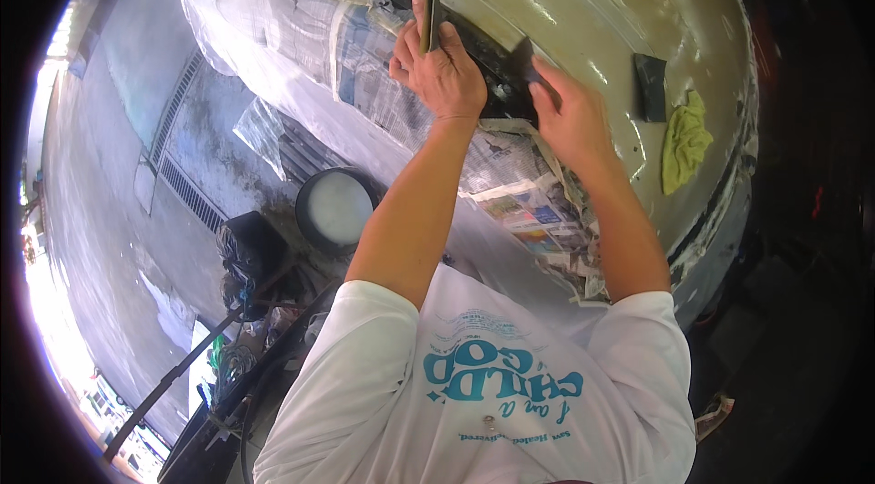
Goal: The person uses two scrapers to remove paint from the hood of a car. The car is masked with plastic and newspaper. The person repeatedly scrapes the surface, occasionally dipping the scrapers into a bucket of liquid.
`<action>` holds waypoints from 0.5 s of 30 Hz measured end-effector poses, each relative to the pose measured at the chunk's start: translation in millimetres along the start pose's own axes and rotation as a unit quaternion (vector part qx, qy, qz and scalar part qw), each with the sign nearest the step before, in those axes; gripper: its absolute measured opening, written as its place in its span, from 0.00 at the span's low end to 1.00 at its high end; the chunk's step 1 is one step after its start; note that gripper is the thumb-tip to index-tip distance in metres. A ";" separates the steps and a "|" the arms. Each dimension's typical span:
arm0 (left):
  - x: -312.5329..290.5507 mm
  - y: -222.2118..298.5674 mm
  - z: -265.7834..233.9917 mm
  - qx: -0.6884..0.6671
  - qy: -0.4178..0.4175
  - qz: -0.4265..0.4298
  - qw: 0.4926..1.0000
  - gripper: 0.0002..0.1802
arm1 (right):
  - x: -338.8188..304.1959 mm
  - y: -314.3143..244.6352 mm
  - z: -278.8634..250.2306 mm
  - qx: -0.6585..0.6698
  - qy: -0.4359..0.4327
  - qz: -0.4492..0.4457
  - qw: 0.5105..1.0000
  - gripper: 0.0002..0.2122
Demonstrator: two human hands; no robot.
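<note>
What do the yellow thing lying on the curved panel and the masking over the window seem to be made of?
The yellow thing looks like soft woven cloth: it lies crumpled in limp folds, matte. The masking is printed newspaper, creased and columned, under thin clear plastic sheeting that looks glossy and wrinkled. The curved panel seems to be sanded, dull painted metal, though that is less sure.

Beige car panel [565, 1] carries everything. Newspaper masking [519, 183] and clear plastic [264, 19] cover its left side. A dark block [651, 86] and yellow rag [684, 142] lie on it.
</note>
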State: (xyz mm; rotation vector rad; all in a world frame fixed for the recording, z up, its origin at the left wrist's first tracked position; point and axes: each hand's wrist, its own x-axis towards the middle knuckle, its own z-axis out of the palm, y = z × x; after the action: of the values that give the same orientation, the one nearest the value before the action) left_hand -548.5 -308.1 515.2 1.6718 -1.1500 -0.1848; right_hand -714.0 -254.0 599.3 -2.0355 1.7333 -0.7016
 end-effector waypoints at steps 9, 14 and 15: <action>1.8 -0.1 1.1 -0.013 -0.024 -0.017 0.999 0.29 | 19.3 -8.6 8.4 -0.026 -0.002 -0.004 1.000 0.18; -3.3 -2.7 -5.3 -0.008 -0.020 -0.024 0.999 0.29 | 3.1 9.6 5.0 0.027 0.011 -0.053 0.998 0.17; -2.3 -2.4 -3.5 -0.014 -0.013 -0.016 1.000 0.29 | 2.5 7.0 6.7 0.030 0.010 -0.044 0.999 0.18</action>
State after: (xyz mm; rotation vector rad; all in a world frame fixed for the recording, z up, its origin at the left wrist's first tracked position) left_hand -546.2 -304.0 513.9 1.6674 -1.1359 -0.2437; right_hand -715.3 -257.9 590.2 -2.0800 1.6227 -0.7953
